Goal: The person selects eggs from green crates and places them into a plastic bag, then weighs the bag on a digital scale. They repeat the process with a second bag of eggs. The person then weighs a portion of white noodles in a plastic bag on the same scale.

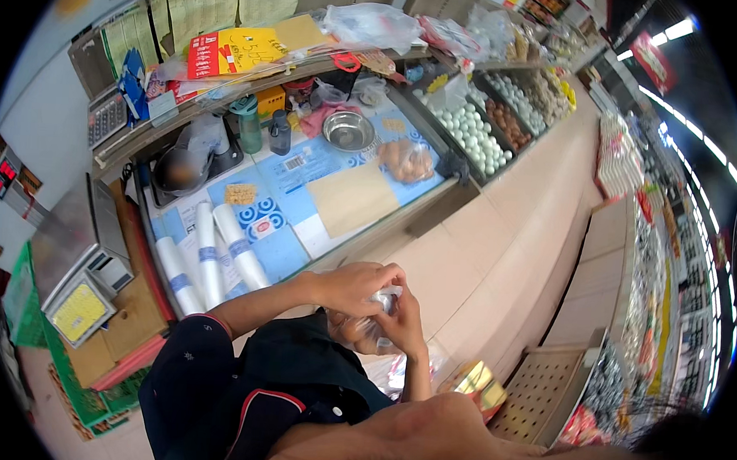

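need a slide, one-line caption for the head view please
Left hand and right hand grip a clear bag of brown eggs beside a blue-patterned counter.

The left hand (355, 288) and right hand (404, 322) sat close, fingers (393, 275) bent. The left forearm (273, 302) pointed to two o'clock, the right forearm (418, 374) to twelve.

- Bag (349, 331): in left hand (357, 288) and right hand (405, 322), before counter (377, 230).
- Rolls (209, 259): on counter, left side.
- Bowl (349, 131): on counter, behind cardboard sheet (351, 199).
- Loose eggs (469, 135): right of counter.
- Scale (84, 305): left of rolls.
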`<state>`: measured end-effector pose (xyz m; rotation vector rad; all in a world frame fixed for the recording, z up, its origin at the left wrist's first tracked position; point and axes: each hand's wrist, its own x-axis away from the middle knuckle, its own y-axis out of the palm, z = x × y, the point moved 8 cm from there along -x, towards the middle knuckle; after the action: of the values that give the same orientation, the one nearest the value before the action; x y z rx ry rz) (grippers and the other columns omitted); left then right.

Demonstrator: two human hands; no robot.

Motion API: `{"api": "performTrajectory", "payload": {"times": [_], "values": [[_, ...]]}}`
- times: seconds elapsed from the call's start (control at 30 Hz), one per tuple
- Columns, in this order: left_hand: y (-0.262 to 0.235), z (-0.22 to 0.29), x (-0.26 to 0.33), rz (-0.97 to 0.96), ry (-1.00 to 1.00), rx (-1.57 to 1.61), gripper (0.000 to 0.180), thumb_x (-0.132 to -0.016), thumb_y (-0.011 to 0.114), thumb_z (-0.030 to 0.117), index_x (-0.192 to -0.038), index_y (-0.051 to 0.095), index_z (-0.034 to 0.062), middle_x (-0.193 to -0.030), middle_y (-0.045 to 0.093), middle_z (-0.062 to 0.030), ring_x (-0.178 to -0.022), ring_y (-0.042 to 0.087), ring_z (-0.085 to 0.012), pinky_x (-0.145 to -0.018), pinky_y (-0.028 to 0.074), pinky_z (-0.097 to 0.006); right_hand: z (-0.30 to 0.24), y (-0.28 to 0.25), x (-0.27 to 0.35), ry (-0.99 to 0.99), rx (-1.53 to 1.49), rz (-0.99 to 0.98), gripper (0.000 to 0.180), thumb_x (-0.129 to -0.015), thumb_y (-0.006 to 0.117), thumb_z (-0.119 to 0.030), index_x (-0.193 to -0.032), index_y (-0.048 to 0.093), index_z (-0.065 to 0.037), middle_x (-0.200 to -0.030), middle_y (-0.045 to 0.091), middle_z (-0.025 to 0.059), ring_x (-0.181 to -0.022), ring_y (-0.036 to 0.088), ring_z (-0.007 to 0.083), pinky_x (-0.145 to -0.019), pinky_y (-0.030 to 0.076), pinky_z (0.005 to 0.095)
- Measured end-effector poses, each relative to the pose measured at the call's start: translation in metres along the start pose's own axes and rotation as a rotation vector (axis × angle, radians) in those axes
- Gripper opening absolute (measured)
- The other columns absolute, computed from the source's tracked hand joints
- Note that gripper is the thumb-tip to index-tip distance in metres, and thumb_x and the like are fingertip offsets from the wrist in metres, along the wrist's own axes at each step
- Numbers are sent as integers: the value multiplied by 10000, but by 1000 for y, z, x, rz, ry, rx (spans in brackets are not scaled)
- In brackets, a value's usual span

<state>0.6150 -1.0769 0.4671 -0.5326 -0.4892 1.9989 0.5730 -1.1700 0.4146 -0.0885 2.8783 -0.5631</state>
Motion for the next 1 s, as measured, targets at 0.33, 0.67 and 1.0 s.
{"api": "performTrajectory", "payload": {"times": [0.33, 0.67, 1.0], "values": [[-123, -125, -51, 455, -24, 427, 254, -868, 603, 146, -1113, 603, 81, -1025, 642, -44, -983, 584, -155, -864, 455, -301, 23, -92, -175, 131, -118, -16, 444, -663, 520, 119, -1083, 541, -23, -912, 549, 15, -771, 501, 67, -667, 398, 182], [-113, -494, -9, 1240, -1002, 821, 538, -810, 617, 555, -954, 514, 47, -845, 564, -41, -778, 560, -149, -702, 486, -331, 51, -149, -401, -2, -165, -19, 383, -654, 490, 153, -997, 520, -16, -824, 557, 10, -713, 529, 58, -614, 434, 181], [-104, -597, -117, 1443, -914, 1247, 625, -812, 635, 522, -1080, 504, -27, -911, 624, -170, -693, 661, -257, -595, 572, -344, 201, -130, -595, -125, -78, -322, 398, -648, 503, 158, -1006, 518, -16, -837, 558, 24, -745, 558, 100, -643, 498, 233]]}}
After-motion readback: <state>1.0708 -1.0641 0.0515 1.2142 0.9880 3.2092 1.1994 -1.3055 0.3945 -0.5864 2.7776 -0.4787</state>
